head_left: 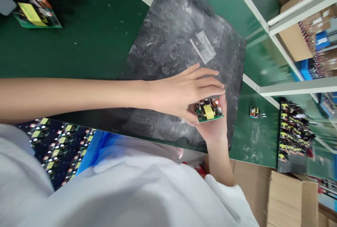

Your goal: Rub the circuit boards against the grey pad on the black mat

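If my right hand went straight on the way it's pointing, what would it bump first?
Your right hand would most likely meet your left hand, its fingers lying just ahead; the depth between them is unclear.

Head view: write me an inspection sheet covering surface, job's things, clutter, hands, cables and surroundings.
Surface: green tabletop with a black mat on it, marked by pale smudges.
Job's things: one circuit board with a yellow-topped part, at the hands above the mat.
Clutter: clear plastic piece on the mat; single board on the green top to the right.
Hands: right hand holds the circuit board from below; left hand reaches over it, its exact grip unclear.
Cables: nothing seen.
Surroundings: grouped boards at right; more boards in a blue-edged tray at lower left; cardboard box at lower right.
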`<act>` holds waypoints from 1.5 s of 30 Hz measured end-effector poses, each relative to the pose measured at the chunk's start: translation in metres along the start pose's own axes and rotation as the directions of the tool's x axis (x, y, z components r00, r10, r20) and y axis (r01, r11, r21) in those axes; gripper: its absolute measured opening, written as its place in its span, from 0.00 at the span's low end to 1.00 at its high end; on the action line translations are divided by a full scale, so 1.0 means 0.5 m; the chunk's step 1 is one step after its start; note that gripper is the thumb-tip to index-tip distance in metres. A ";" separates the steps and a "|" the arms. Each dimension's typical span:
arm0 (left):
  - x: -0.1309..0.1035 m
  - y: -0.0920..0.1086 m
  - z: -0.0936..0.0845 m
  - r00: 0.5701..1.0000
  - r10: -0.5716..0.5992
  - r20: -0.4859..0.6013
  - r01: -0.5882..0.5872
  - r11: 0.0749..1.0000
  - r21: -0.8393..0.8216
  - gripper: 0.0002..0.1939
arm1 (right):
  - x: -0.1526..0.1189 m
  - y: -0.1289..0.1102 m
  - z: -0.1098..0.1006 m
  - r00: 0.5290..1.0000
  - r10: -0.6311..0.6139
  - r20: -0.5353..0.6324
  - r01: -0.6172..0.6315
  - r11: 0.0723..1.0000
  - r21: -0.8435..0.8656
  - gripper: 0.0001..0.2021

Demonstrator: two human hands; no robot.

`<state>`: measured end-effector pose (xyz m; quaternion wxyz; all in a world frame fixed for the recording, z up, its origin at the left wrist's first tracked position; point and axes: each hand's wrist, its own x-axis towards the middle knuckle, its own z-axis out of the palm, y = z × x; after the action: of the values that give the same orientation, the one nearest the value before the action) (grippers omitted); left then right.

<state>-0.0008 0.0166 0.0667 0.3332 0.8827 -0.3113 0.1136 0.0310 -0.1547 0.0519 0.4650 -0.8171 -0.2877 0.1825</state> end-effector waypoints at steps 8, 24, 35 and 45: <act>0.003 -0.019 -0.004 0.999 0.035 0.013 -0.033 0.987 -0.158 0.25 | -0.013 -0.008 0.003 0.955 0.186 0.232 -0.252 0.920 0.299 0.41; 0.002 0.022 -0.006 0.960 -0.272 0.061 0.171 0.400 -0.901 0.18 | -0.083 -0.016 0.004 0.867 -0.167 -0.470 0.138 0.986 -0.096 0.26; 0.004 0.024 -0.019 0.947 -0.294 0.130 0.279 0.550 -0.787 0.17 | -0.071 -0.011 -0.047 0.930 -0.328 -0.167 0.257 0.903 -0.344 0.38; -0.003 0.014 0.027 0.912 -0.151 0.380 0.409 0.325 -0.853 0.30 | -0.018 -0.041 -0.063 0.883 -0.449 0.141 0.470 0.833 -0.291 0.46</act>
<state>-0.0067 0.0046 0.0596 0.7412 0.5937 -0.1990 -0.2418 0.0356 -0.1729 0.0859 0.3480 -0.7814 -0.5162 0.0440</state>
